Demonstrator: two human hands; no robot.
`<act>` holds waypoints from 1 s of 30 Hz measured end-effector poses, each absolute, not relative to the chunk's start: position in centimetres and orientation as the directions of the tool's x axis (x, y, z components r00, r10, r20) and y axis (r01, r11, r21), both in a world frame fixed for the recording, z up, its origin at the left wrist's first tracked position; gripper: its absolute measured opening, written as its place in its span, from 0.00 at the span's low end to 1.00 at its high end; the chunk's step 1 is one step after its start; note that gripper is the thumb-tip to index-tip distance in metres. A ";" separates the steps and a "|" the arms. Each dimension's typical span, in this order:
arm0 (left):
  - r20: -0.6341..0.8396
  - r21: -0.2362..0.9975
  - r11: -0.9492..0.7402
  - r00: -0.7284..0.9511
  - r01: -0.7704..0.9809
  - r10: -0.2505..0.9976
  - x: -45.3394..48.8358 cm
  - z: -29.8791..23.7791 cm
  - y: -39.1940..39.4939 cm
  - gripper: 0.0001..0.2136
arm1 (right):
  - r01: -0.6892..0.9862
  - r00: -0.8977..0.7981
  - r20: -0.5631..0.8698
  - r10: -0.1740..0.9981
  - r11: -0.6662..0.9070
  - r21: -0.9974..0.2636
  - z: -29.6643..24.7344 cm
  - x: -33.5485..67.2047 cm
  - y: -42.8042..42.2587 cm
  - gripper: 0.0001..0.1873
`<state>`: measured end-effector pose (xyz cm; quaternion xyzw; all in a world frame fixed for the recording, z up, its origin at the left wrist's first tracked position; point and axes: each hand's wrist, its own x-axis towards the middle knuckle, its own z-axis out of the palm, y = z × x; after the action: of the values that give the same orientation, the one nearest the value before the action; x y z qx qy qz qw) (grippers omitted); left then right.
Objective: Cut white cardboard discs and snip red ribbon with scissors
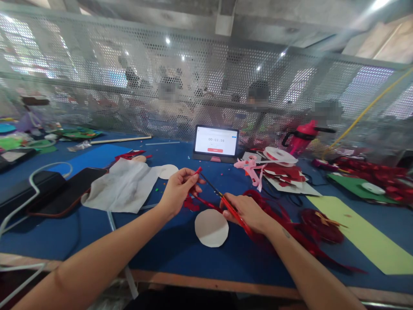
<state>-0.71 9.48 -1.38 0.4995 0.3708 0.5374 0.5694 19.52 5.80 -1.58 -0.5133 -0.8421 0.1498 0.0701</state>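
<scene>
A small red strip [197,171] is pinched in the left hand [177,189] at frame centre; red-handled scissors [226,204] are gripped by the right hand [247,213], their blades reaching up to the strip; a white paper disc [211,227] lies on the blue table [167,245] just below both hands. A crumpled white cloth [122,185] sits at centre left, a tablet [216,141] is propped behind, a pink glue gun [250,165] and red scraps [287,172] lie at right; whether the blades are parted cannot be told, and the people behind the mesh are blurred.
</scene>
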 end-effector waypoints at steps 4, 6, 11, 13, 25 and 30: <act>0.113 0.971 -0.071 0.177 -0.228 0.978 -0.8 -1.4 9.4 0.09 | 0.829 -0.484 -0.018 0.875 0.452 -0.328 -1.7 19.6 5.9 0.19; 0.120 0.972 -0.075 0.192 -0.224 0.974 -0.9 -1.4 9.4 0.10 | 0.826 -0.490 -0.010 0.872 0.461 -0.323 -1.8 19.6 5.9 0.19; 0.126 0.972 -0.073 0.233 -0.224 0.964 -1.0 -1.6 9.5 0.11 | 0.823 -0.481 0.007 0.877 0.455 -0.340 -1.5 19.5 5.9 0.16; 0.130 0.971 -0.073 0.247 -0.226 0.960 -1.0 -1.6 9.6 0.11 | 0.817 -0.473 0.000 0.881 0.439 -0.373 -1.4 19.4 5.9 0.14; 0.106 0.971 -0.047 0.245 -0.236 0.964 -1.0 -1.3 9.5 0.10 | 0.871 -0.428 0.000 0.904 0.412 -0.268 -2.3 19.6 6.7 0.09; 0.140 0.983 -0.097 0.295 -0.156 0.945 -0.8 -1.5 9.4 0.09 | 0.772 -0.382 0.072 0.921 0.361 -0.524 -3.4 19.8 7.1 0.17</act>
<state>-0.75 9.35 -1.51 0.5640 0.3498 0.4800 0.5738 19.76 7.13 -3.36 -0.5259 -0.8049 0.2076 0.1803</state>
